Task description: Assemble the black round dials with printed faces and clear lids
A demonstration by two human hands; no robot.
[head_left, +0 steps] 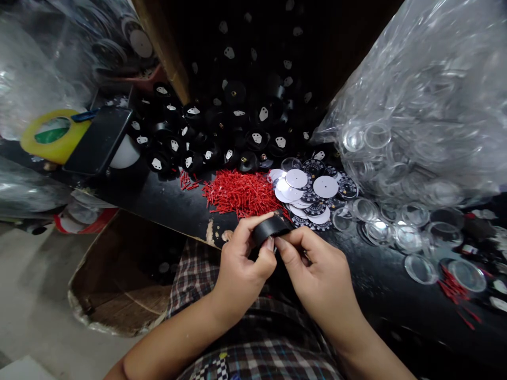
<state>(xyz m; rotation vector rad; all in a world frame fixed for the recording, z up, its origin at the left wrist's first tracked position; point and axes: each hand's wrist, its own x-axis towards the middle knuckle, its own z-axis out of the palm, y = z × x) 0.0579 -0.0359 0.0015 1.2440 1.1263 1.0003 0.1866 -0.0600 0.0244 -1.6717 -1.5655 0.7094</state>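
Observation:
Close to my body, a round black gauge housing (271, 229) is tilted up between both hands. My left hand (247, 258) is closed around its left side, thumb pressed on the near edge. My right hand (315, 264) pinches at its lower right edge; whether a small part is between those fingertips is hidden. Just beyond lies a heap of red pointer needles (241, 192). To the right of it, round dial plates (325, 187), some white side up and others black with markings, are piled on the black table (146, 195).
Many black housings (237, 132) spill from a box at the back. Clear lenses (420, 269) and a plastic bag (428, 105) of them occupy the right. Yellow tape (47, 137) and a phone (99, 142) lie left. Below the edge stands an open carton (114, 295).

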